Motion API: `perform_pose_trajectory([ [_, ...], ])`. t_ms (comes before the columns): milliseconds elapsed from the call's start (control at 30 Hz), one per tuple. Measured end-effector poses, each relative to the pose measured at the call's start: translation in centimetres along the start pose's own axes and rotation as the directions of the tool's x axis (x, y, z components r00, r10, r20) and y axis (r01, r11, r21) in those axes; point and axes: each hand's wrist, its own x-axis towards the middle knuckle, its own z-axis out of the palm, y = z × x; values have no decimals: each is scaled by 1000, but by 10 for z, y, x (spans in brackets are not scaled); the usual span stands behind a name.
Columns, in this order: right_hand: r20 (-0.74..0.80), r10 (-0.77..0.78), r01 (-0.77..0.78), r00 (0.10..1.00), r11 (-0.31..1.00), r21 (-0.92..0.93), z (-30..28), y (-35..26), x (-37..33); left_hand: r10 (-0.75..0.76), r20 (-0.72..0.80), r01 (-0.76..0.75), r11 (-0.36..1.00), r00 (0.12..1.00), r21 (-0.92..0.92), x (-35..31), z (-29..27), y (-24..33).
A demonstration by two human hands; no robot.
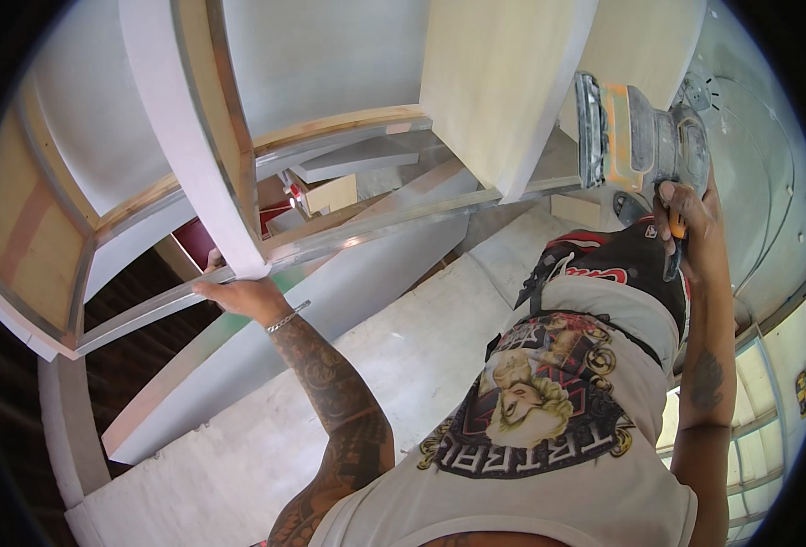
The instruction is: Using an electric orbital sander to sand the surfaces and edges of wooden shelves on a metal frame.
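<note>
My right hand (690,214) is closed around the grip of a dusty orange and grey power sander (635,137). The sander's flat pad faces left, beside a pale panel and apart from it. At the left, my left hand (246,296) clasps the thin front rail (376,232) of a wooden cabinet frame, where a white upright divider (189,137) meets it. Its thumb lies along the rail, and a fingertip shows behind. A bracelet (289,316) circles that wrist.
Light wood panels (485,82) stand upright from the frame. Under the rail lie a long white board (312,301) and a pale dusty surface (248,438). Offcuts and a red item (198,242) show through the frame. A thin cable (777,228) curves over the floor at right.
</note>
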Motion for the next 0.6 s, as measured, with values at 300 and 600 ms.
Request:
perform_pose_trajectory([
  [300,-34,-55,51,998,992,-118,0,-28,11,-23,-136,13,997,990,-78,-12,17,-2],
  [600,82,-214,228,973,934,-274,43,-53,-21,203,-99,-185,969,974,163,-58,-2,-3],
])
